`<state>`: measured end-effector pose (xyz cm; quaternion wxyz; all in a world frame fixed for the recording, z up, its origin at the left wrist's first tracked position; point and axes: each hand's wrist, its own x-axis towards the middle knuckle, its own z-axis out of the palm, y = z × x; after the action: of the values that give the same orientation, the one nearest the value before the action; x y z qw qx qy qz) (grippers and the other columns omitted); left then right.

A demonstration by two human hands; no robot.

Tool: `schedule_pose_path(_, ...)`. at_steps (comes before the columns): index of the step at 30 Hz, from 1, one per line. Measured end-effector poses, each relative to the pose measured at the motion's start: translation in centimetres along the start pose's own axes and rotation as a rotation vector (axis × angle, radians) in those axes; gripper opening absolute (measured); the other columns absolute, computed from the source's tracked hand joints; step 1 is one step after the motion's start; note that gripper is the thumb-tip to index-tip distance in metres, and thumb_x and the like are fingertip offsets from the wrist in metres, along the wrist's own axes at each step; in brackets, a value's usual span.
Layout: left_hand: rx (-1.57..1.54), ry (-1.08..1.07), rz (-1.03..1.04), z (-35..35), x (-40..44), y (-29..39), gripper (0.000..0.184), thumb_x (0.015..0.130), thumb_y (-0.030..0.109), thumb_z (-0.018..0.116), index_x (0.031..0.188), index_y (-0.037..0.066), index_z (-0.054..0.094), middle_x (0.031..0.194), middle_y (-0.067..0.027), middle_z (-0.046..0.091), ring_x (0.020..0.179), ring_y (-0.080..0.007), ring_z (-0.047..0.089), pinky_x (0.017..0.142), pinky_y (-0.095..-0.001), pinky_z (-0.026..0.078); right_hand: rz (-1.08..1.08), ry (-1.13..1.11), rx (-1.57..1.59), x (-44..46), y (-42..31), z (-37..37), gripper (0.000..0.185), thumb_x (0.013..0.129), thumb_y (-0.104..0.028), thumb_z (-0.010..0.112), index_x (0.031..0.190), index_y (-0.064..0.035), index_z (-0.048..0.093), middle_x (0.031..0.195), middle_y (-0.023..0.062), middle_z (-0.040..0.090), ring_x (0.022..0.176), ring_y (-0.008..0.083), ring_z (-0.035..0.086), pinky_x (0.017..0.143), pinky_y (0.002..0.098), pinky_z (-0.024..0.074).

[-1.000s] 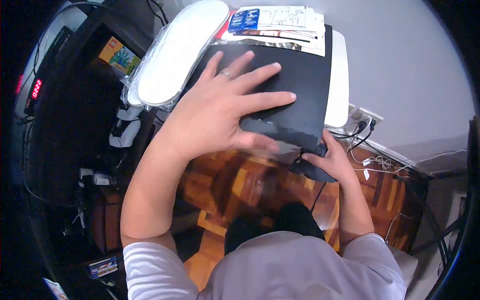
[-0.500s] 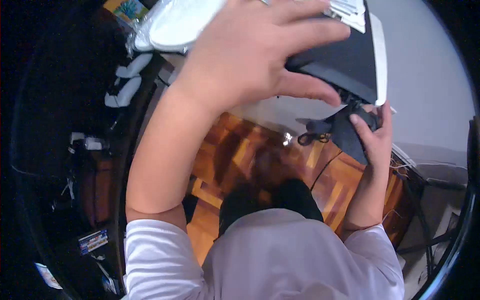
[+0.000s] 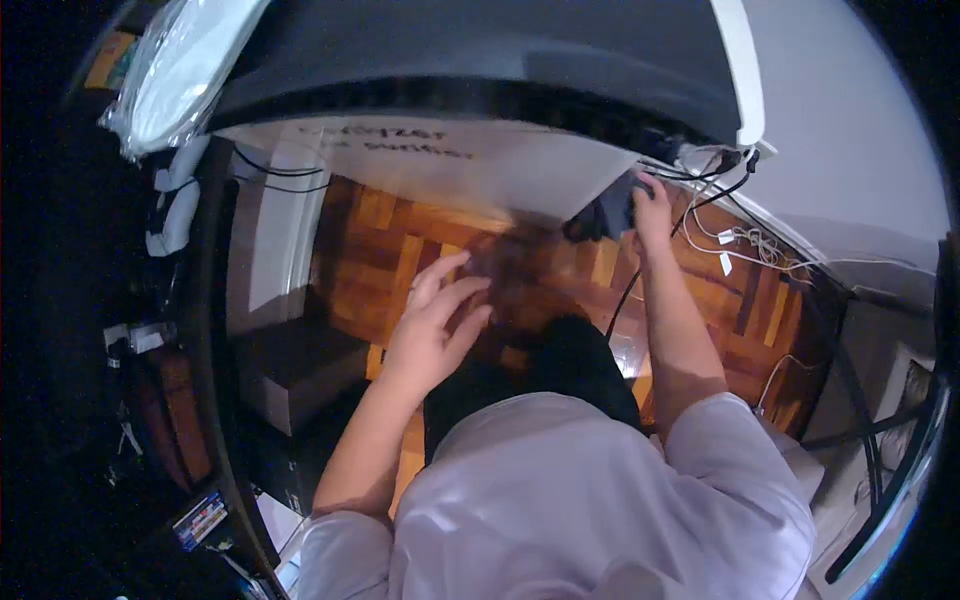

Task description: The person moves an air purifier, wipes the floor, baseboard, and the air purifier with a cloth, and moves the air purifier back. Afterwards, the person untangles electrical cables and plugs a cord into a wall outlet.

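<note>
My right hand [image 3: 652,215] is closed on a dark grey, soft-looking pouch [image 3: 603,212], low beside the wall under the corner of a black-topped surface [image 3: 480,45]. Part of the pouch is hidden by the hand and a large white box. My left hand [image 3: 438,325] hangs over the floor in front of me, its fingers apart and slightly curled, holding nothing. Ahead of it stands the white box [image 3: 540,178], with black handwriting on its face that ends in "purifier".
Black cables [image 3: 722,190] hang from the surface's right corner. White cords [image 3: 760,245] lie tangled along the wall. A plastic-wrapped white object [image 3: 190,75] sits at upper left. A dark box [image 3: 305,375] stands on the parquet floor [image 3: 385,215] to the left.
My left hand has dropped from high over the black surface to in front of my body. My right hand has moved left, still holding the pouch. More of the white box shows.
</note>
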<state>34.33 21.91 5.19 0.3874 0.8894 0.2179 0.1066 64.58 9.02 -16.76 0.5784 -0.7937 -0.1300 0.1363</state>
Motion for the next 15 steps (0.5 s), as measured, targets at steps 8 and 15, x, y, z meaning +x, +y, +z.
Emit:
schedule_pose_path(8, 0.062, -0.182, -0.394, 1.3, -6.2, -1.5, 0.024, 0.078, 0.016, 0.060, 0.100, 0.006, 0.058, 0.118, -0.0160, 0.046, 0.112, -0.0315, 0.043, 0.094, -0.0350, 0.035, -0.256, 0.211, -0.194, 8.1, 6.5, 8.5, 0.030, 0.072, -0.018, 0.055, 0.098, -0.0042, 0.057, 0.100, 0.0174, 0.054, 0.099, 0.0340, 0.047, 0.089, 0.0433, 0.0358)
schedule_pose_path(15, 0.257, -0.443, -0.480, 0.6, -14.4, -6.9, 0.025, 0.073, 0.012, 0.062, 0.097, 0.007, 0.058, 0.112, -0.0165, 0.052, 0.106, -0.0313, 0.048, 0.091, -0.0355, 0.038, 0.070, -0.125, -0.506, 6.3, 10.3, 10.6, 0.051, 0.075, -0.021, 0.046, 0.124, -0.0066, 0.040, 0.132, 0.0187, 0.028, 0.122, 0.0394, 0.025, 0.098, 0.0505, 0.0258)
